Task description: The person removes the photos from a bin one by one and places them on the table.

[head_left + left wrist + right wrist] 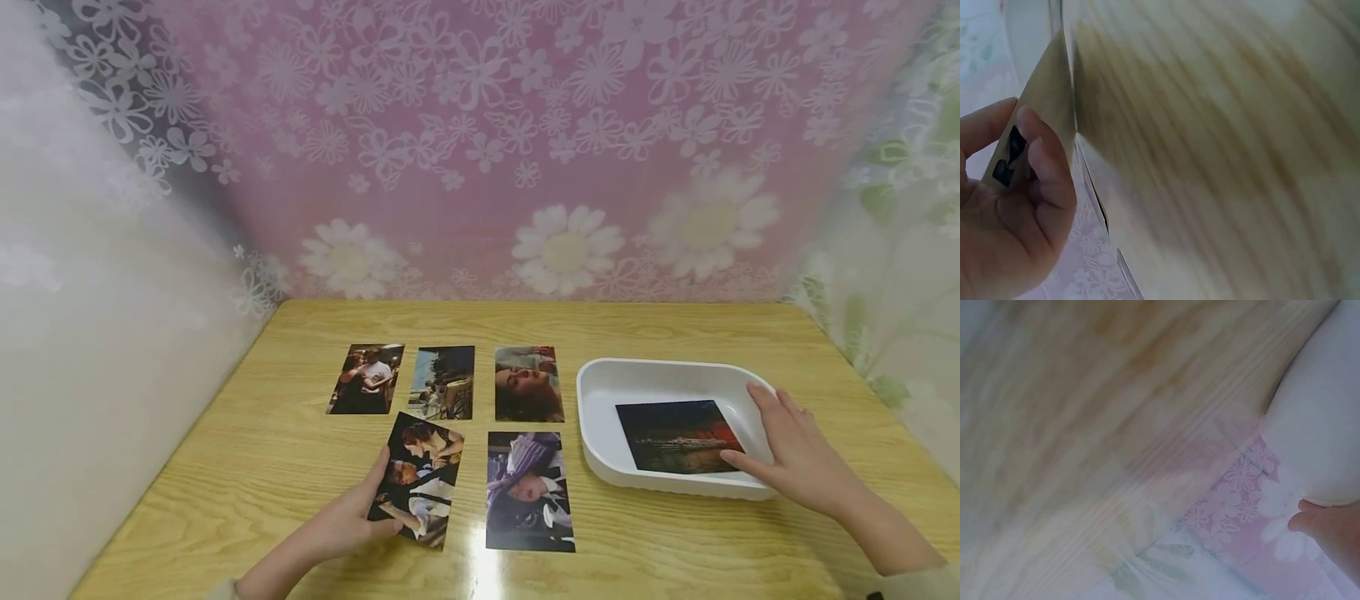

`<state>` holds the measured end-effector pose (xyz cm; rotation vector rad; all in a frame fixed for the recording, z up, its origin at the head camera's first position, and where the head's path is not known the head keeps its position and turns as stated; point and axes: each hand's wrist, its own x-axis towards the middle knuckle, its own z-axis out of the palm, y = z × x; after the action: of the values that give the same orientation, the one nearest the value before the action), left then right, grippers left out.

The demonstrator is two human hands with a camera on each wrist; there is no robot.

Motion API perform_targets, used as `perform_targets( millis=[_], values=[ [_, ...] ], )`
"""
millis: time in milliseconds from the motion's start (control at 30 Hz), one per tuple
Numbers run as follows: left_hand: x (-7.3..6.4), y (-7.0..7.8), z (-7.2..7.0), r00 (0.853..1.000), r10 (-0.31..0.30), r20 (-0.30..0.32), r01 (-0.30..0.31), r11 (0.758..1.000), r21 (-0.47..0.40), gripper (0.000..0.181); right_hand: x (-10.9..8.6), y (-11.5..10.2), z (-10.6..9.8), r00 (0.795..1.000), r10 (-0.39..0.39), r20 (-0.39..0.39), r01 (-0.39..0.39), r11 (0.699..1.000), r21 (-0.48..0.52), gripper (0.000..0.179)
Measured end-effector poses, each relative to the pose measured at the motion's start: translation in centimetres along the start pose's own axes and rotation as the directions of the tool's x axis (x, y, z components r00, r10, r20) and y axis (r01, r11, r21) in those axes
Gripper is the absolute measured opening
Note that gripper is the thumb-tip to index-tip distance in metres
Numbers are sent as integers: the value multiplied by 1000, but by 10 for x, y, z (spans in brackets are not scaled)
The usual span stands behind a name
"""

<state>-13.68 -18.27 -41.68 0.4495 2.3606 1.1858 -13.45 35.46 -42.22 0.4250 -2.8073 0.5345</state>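
Observation:
My left hand (348, 512) holds a photo card (420, 483) by its left edge. The card shows a couple and is tilted up off the table. In the left wrist view its pale back (1047, 94) with a dark mark shows between the thumb and fingers. At the right side of a white tray (600, 392), my right hand (798, 454) is spread over the rim. Its thumb reaches inside, by the corner of a dark card with a lit ship (678, 437) lying in the tray. The right wrist view shows fingertips (1310, 519) at the tray's edge.
Three cards lie in a back row: a dancing couple (366, 379), a ship scene (442, 383) and a face close-up (528, 383). A purple-toned card (528, 492) lies in front, left of the tray. A wooden table (247, 450) meets a flowered pink backdrop (465, 167).

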Motion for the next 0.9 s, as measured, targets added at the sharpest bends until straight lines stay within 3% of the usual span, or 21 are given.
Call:
perform_targets(
  millis=[233, 533, 767, 900],
  values=[
    [7, -8, 0, 993, -87, 84, 66, 972, 225, 104, 0, 1, 0, 1000, -2, -10, 2, 1000, -5, 93],
    [12, -8, 3, 978, -209, 8, 185, 884, 430, 105, -1, 1, 3, 1000, -13, -7, 13, 1000, 5, 92],
    [15, -4, 6, 975, -220, -7, 197, 858, 474, 106, -2, 2, 2, 1000, -12, -5, 12, 1000, 1, 90],
    [18, 4, 6, 985, -170, -28, 162, 855, 493, 107, -2, 1, 3, 1000, -9, 0, 9, 1000, 2, 89]
  ],
)
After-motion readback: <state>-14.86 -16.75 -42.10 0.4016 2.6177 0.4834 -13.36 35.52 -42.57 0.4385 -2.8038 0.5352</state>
